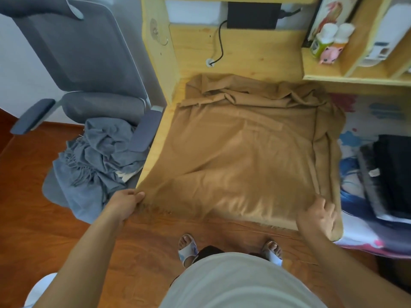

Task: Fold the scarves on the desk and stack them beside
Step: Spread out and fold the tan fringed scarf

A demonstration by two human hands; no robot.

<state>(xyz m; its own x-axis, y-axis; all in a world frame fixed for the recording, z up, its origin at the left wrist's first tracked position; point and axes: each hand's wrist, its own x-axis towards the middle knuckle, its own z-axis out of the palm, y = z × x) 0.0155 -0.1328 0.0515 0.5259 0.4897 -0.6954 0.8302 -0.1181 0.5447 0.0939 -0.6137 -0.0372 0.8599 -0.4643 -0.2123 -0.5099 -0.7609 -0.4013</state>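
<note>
A large tan woven scarf lies spread over the pale wooden tabletop, hiding most of it. Both hands pinch its fringed near edge: left hand at one corner, right hand at the other. A folded dark scarf stack sits beside, cut off by the frame.

I see the wooden surface bearing a tan scarf; at 3 o'clock, a printed mat with dark folded scarves.

light: soft, even daylight | glare: sheen on scarf near edge | shadows: faint | edges: wide-angle bending, blurred
</note>
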